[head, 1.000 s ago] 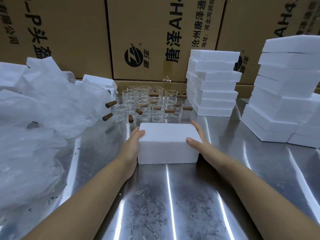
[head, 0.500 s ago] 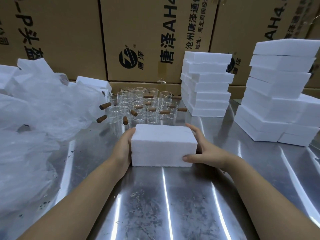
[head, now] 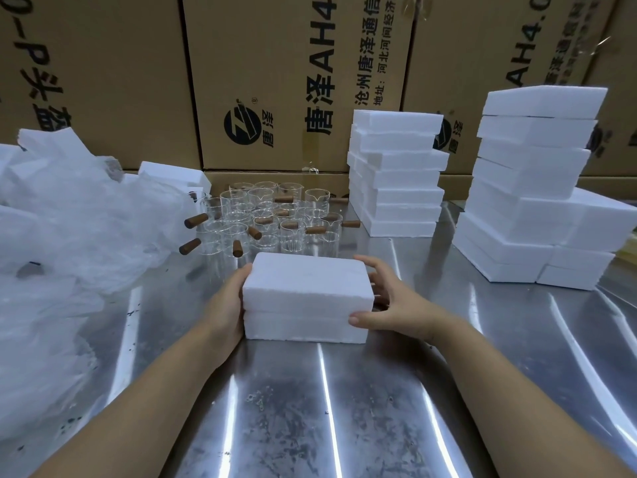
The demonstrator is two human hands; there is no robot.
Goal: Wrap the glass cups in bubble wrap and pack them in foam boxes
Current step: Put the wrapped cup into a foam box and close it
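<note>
A closed white foam box (head: 306, 294) sits on the steel table (head: 310, 408) in front of me, a seam running across its front face. My left hand (head: 227, 305) grips its left end. My right hand (head: 389, 305) holds its right end, thumb pressed on the front corner and fingers curled behind. Just beyond the box stand several clear glass cups (head: 269, 219) with brown wooden handles. A heap of clear bubble wrap (head: 69, 236) lies to the left.
Two stacks of white foam boxes stand at the back, one in the middle (head: 396, 177) and a taller one on the right (head: 537, 188). Large cardboard cartons (head: 293, 81) wall off the far side of the table.
My right hand has slid from the box's top right edge down to its right end, thumb now on the front corner. The box has stayed in place.
</note>
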